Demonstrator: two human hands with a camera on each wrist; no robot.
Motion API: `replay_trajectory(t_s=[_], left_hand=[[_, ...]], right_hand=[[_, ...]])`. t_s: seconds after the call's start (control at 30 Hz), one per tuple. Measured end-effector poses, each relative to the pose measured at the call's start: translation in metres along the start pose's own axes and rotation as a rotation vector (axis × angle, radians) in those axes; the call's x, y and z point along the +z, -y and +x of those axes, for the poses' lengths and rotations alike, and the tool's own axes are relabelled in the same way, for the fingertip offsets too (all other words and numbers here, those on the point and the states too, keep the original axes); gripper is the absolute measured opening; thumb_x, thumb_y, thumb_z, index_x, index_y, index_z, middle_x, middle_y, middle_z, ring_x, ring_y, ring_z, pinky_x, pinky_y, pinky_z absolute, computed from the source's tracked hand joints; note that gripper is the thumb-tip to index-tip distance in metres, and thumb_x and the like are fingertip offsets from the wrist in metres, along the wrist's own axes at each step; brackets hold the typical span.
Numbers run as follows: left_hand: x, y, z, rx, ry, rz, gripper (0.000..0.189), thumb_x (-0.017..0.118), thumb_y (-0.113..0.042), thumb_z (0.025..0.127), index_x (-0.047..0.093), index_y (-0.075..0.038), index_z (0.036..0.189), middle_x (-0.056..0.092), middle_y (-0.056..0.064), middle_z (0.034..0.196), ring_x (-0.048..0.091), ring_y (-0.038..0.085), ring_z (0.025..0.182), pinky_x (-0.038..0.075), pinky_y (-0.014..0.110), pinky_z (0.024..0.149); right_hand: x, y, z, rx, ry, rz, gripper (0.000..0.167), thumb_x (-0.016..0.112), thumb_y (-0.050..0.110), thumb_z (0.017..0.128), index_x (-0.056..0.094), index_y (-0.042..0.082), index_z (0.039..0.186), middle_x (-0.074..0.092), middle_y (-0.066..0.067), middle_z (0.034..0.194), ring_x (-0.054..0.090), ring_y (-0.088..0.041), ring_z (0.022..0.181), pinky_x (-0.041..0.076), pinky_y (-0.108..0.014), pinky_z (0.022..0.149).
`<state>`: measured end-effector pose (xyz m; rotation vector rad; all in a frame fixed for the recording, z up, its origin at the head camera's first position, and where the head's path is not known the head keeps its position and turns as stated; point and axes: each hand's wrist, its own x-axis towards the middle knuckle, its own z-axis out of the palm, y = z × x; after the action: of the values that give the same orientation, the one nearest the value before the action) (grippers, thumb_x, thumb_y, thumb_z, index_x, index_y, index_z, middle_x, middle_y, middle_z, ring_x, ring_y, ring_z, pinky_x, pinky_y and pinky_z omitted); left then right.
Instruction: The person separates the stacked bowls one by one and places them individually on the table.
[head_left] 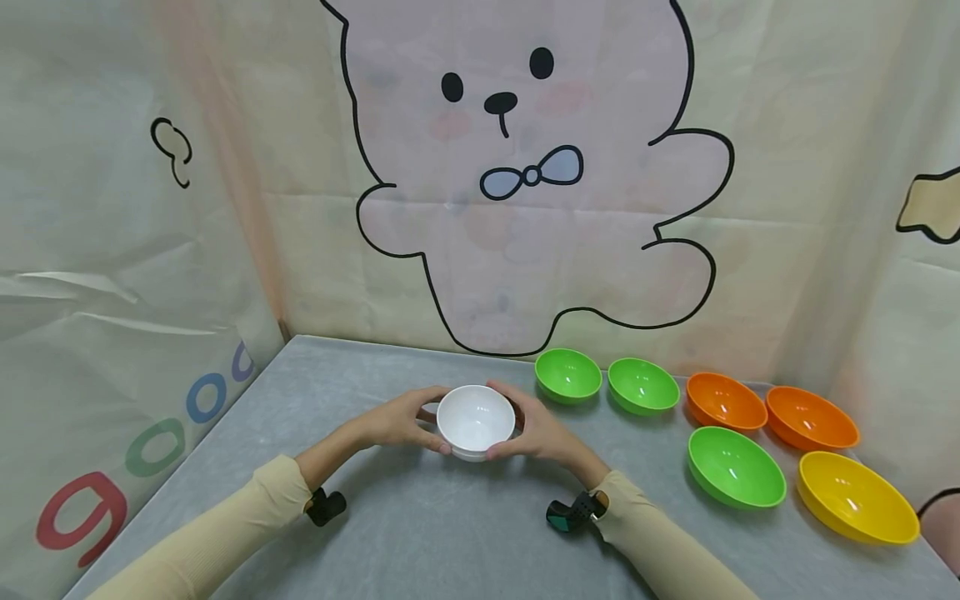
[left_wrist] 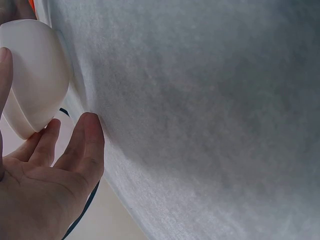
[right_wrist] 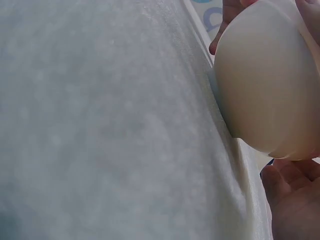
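Both hands hold a white bowl [head_left: 476,419] between them, its mouth facing up toward the head camera. A line runs just under its rim. My left hand [head_left: 406,420] grips the left side, thumb at the near edge and fingers at the far side. On the opposite side my right hand [head_left: 537,425] grips it the same way. In the left wrist view the smooth outer wall of the bowl [left_wrist: 37,70] shows close over the grey cloth. The right wrist view shows the bowl's rounded side [right_wrist: 270,80], with fingertips right at its rim.
Right of the hands stand two small green bowls [head_left: 567,377] [head_left: 642,387], two orange bowls [head_left: 726,402] [head_left: 812,418], a larger green bowl [head_left: 737,467] and a yellow bowl [head_left: 857,497]. Grey cloth [head_left: 420,533] covers the table. A printed curtain [head_left: 315,275] hangs behind it.
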<state>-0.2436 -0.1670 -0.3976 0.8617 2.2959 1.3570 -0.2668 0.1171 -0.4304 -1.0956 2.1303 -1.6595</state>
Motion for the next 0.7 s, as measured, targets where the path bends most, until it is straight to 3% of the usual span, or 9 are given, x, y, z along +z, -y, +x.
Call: replay_trajectory(t_s=[0.43,0.7], left_hand=[[0.0006,-0.0004,-0.0007,0.000,-0.002,-0.009,0.080,0.085,-0.010,0.085,0.041,-0.001,0.151,0.047,0.015,0.147,0.056,0.043,0.122,0.052,0.043,0.096],[0.0007,-0.0006,-0.0003,0.004,-0.002,0.004,0.080,0.085,-0.011,0.085,0.042,-0.001,0.151,0.048,0.014,0.146,0.057,0.042,0.121,0.053,0.042,0.095]], right_hand=[[0.0021,-0.0009,0.0024,-0.054,-0.035,-0.065,0.091,0.095,0.014,0.072,0.047,0.003,0.149,0.058,-0.009,0.136,0.058,-0.025,0.118,0.050,-0.035,0.097],[0.0023,-0.0024,0.0024,-0.046,-0.064,-0.081,0.092,0.097,0.018,0.070,0.050,0.005,0.147,0.060,-0.006,0.135,0.059,-0.023,0.117,0.050,-0.036,0.097]])
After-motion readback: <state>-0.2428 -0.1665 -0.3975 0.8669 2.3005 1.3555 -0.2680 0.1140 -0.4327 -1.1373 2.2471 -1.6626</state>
